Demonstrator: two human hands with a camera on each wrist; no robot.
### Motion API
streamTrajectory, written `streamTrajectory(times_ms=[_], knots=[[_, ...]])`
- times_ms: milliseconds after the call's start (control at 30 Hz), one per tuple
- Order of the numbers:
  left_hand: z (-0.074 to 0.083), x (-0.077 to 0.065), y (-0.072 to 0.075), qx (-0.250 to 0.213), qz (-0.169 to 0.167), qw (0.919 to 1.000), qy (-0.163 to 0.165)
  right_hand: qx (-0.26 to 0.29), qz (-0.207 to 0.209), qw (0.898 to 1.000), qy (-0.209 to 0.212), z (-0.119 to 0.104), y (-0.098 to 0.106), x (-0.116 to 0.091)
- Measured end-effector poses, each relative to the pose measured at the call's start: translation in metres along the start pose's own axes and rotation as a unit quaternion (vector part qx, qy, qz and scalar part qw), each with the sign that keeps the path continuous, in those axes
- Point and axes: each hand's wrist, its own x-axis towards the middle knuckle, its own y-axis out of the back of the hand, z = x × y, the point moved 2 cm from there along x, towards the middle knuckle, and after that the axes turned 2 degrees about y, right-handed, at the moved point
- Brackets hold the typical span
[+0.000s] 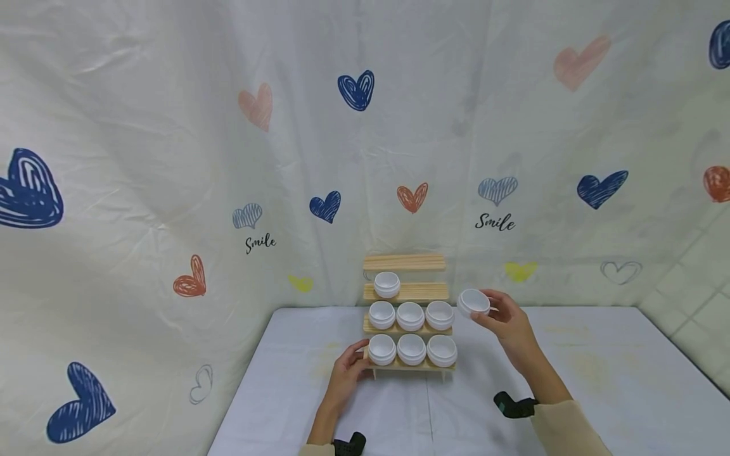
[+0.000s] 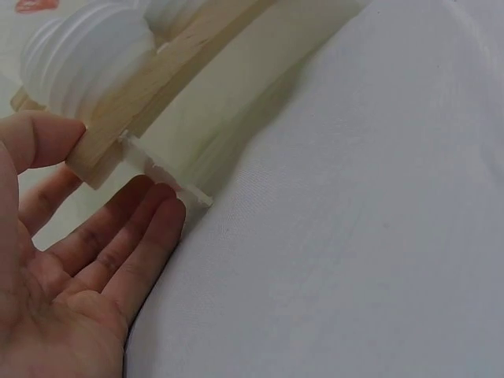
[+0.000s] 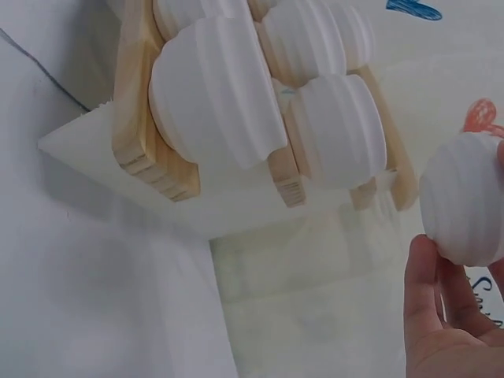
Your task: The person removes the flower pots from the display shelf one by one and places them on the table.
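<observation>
A small white ribbed bowl is held in the air by my right hand, just right of the stepped wooden rack. Thumb and fingers pinch the bowl at its side. At the rack's lower left corner, my left hand grips the end of the bottom wooden shelf between thumb and forefinger, its other fingers beneath. The two lower shelves each carry three white bowls, and one bowl stands at the left of the third shelf. The top board bears none.
The rack stands on a table with a white cloth. Close behind hangs a white curtain printed with hearts. A pale tiled wall is at the right. Black straps sit on both wrists.
</observation>
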Motion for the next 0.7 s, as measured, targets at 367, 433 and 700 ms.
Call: streamTrajectory(times_ms=[367, 433, 700], knots=[[-0.0069, 0.0037, 0.0036, 0.004, -0.004, 1.0000, -0.008, 0.018, -0.003, 1.000, 0.011, 0.0001, -0.0004, -0.0038], [-0.0060, 0.0034, 0.0034, 0.005, -0.004, 0.9999, -0.008, 0.017, -0.004, 1.000, 0.011, -0.0003, -0.0003, -0.0045], [-0.0011, 0.0000, 0.0023, 0.005, -0.009, 0.9999, -0.010, 0.003, 0.002, 1.000, -0.001, 0.0010, 0.0027, -0.0036]])
